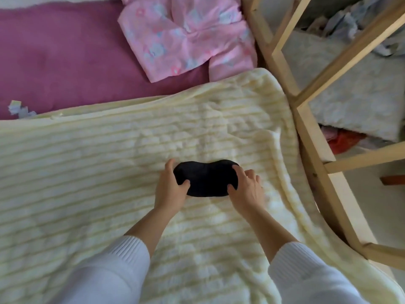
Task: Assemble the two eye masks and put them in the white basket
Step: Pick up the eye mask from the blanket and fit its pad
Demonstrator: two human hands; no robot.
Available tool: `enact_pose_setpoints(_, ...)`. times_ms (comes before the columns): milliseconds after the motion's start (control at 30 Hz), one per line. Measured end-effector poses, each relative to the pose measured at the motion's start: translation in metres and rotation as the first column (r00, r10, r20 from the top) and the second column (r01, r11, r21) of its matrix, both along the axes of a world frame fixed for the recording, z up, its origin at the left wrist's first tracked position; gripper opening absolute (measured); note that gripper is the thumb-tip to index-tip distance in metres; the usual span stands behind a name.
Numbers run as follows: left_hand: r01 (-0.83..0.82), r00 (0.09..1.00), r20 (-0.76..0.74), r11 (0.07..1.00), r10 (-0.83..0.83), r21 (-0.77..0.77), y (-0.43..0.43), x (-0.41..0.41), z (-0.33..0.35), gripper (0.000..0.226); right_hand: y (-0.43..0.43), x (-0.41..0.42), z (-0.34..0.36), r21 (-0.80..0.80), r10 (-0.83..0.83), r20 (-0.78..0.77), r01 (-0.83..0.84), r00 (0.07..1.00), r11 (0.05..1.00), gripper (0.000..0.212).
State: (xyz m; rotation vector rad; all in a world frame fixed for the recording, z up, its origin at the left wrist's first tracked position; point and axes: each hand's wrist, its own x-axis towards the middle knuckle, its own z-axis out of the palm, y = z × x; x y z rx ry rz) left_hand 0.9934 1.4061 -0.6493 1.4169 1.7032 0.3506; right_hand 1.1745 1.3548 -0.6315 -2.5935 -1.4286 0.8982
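A black eye mask (206, 178) lies flat on the cream ribbed blanket (109, 161), a little right of the middle of the view. My left hand (169, 189) grips its left end, thumb on top and fingers curled behind the far edge. My right hand (245, 189) holds its right end the same way, thumb pressed on the front of the mask. Only one mask shows. No white basket is in view.
A pink flowered garment (188, 36) lies on the magenta sheet (54, 58) beyond the blanket. A wooden shelf frame (306, 119) stands close on the right, with pale bedding (359, 102) and clothes on its shelves. Small paper scraps (18, 108) lie at the far left.
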Motion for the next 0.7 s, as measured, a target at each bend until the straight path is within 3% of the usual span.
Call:
enact_pose_setpoints(100,-0.136,0.980,0.132,0.985,0.150,-0.108,0.003,0.004,0.004,0.066,0.003,0.002,-0.001,0.135,-0.130,-0.092,0.141,0.987,0.981,0.025)
enact_pose_setpoints(167,-0.182,0.954,0.205,0.965,0.220,-0.188,0.003,0.006,0.017,0.051,0.005,0.000,0.010,0.181,-0.254,-0.215,0.294,0.943,0.938,0.020)
enact_pose_setpoints(233,-0.179,0.942,0.255,0.968,0.220,-0.175,-0.001,0.006,0.040,0.017,0.007,-0.003,0.032,0.209,-0.323,-0.321,0.399,0.890,0.893,0.030)
enact_pose_setpoints(267,-0.178,0.935,0.283,0.973,0.214,-0.146,-0.005,0.005,0.055,0.011,0.006,-0.006,0.049,0.214,-0.332,-0.379,0.431,0.863,0.876,0.035)
enact_pose_setpoints(400,-0.162,0.896,0.412,0.986,0.163,-0.039,-0.023,-0.004,0.127,0.015,-0.003,-0.021,0.130,0.067,-0.377,-0.670,0.558,0.639,0.827,0.051)
enact_pose_setpoints(533,-0.030,0.856,0.507,0.988,0.103,-0.150,-0.050,-0.026,0.202,0.024,-0.022,-0.040,0.206,-0.141,-0.357,-0.860,0.503,0.365,0.853,0.048)
enact_pose_setpoints(633,0.103,0.805,0.589,0.962,0.069,-0.254,-0.072,-0.055,0.246,0.035,-0.040,-0.054,0.249,-0.173,-0.305,-0.912,0.417,0.275,0.892,0.044)
enact_pose_setpoints(700,0.191,0.811,0.584,0.955,-0.023,-0.227,-0.089,-0.076,0.270,0.039,-0.051,-0.060,0.273,-0.189,-0.283,-0.933,0.368,0.222,0.910,0.042)
